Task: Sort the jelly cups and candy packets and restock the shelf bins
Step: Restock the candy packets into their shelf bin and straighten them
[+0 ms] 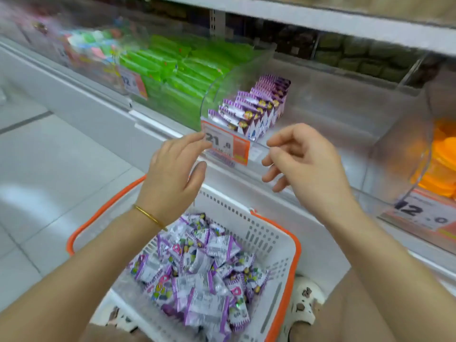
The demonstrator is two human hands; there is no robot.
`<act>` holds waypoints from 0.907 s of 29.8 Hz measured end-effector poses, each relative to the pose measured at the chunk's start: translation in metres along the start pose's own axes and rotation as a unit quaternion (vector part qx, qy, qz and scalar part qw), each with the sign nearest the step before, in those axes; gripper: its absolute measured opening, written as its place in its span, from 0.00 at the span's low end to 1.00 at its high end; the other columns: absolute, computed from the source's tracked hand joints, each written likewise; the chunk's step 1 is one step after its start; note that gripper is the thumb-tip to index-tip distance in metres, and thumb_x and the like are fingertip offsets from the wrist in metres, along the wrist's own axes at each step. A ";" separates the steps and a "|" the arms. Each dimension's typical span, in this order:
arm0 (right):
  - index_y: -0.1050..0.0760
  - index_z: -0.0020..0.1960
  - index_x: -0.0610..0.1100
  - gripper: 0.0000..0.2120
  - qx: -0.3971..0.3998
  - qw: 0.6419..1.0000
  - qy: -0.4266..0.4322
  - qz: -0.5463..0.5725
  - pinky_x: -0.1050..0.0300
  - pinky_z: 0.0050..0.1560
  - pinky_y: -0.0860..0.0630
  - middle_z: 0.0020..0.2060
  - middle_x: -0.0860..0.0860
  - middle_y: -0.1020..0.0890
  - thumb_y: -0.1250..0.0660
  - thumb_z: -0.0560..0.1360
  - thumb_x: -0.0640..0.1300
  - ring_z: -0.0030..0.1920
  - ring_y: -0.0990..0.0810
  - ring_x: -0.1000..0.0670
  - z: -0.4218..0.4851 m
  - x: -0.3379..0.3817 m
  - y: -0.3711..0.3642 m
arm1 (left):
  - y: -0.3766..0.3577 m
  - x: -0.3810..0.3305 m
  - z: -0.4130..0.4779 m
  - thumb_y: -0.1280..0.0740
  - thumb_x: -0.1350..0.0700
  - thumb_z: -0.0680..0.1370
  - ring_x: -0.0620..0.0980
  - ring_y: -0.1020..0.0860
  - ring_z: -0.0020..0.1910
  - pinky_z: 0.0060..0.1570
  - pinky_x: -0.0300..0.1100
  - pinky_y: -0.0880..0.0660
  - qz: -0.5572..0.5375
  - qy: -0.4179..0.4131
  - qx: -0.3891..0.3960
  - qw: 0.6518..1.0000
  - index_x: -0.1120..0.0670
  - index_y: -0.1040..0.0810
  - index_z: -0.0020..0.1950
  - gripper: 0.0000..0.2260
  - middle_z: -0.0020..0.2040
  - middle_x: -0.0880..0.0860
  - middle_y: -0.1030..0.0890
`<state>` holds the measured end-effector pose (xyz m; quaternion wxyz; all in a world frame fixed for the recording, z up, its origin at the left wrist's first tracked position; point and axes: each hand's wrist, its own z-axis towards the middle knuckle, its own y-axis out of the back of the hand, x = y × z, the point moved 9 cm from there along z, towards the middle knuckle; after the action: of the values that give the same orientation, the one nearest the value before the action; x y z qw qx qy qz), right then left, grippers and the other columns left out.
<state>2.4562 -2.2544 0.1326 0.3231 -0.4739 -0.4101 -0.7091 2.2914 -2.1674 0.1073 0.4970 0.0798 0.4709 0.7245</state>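
Two hands are in view, both empty. The left hand (172,174) has its fingers (195,139) straight and close together, thumb apart, with the tips in front of a price tag (229,144); whether they touch it cannot be told. The right hand (303,164) has its fingers (274,166) loosely curled and slightly spread, pinching nothing.

One white basket (293,255) with an orange rim sits below the hands and holds a loose heap of purple candy packets (202,267) (too many and too overlapped to count). One row of matching packets (256,107) stands upright in the clear shelf bin (222,90); about ten, with the rear ones blurred.

Three price tags are visible. The centre tag reads "21". The right tag (419,213) reads "12 .0" and hangs under a bin of orange items (444,164). The left tag (133,82), on the bin of green packets (172,70), is too blurred to read. Packet print is illegible.
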 end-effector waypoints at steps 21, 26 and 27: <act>0.29 0.45 0.40 0.04 0.354 0.728 -0.247 -0.533 0.53 0.45 0.27 0.40 0.47 0.25 0.41 0.77 0.35 0.45 0.24 0.43 -0.111 -0.367 -0.107 | -0.149 0.050 -0.180 0.42 0.53 0.80 0.62 0.35 0.69 0.66 0.58 0.36 0.033 0.116 0.432 0.894 0.55 0.28 0.66 0.16 0.74 0.57 0.37; 0.23 0.52 0.37 0.09 0.377 0.775 -0.257 -0.437 0.59 0.42 0.29 0.47 0.47 0.23 0.33 0.73 0.32 0.44 0.25 0.49 -0.077 -0.309 -0.094 | -0.162 0.047 -0.175 0.39 0.54 0.80 0.53 0.35 0.70 0.69 0.45 0.38 -0.014 0.189 0.453 0.871 0.52 0.34 0.71 0.18 0.71 0.52 0.36; 0.23 0.56 0.39 0.12 0.377 0.802 -0.260 -0.384 0.59 0.45 0.29 0.50 0.49 0.24 0.31 0.72 0.33 0.47 0.25 0.49 -0.070 -0.290 -0.091 | -0.163 0.044 -0.171 0.39 0.53 0.80 0.52 0.33 0.68 0.67 0.44 0.36 -0.040 0.214 0.447 0.868 0.52 0.35 0.71 0.20 0.70 0.52 0.34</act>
<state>2.4499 -2.2553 -0.1788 0.0583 -0.2854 -0.8620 -0.4148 2.2747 -2.2254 -0.1258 0.3239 0.1180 0.8418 0.4154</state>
